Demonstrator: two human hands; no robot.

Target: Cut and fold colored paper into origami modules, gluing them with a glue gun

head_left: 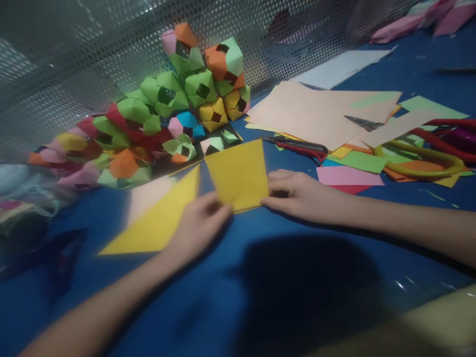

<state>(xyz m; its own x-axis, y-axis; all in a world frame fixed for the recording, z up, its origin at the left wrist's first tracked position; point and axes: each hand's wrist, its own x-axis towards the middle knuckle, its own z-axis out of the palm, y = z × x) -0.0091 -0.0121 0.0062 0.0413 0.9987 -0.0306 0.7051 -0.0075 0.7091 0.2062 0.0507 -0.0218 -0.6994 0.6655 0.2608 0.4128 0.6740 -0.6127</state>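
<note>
A yellow sheet (238,173) rests on the blue worktop (260,277), held at its near edge by both hands and stretching away from them toward a heap of folded paper cubes (174,99). The left hand (201,223), fingers curled, pinches the near left corner. The right hand (297,196), fingers bent, grips the near right corner, and neither is closer than the other. A yellow triangle (156,218) lies just left of the left hand, and loose coloured sheets (316,116) spread to the right.
</note>
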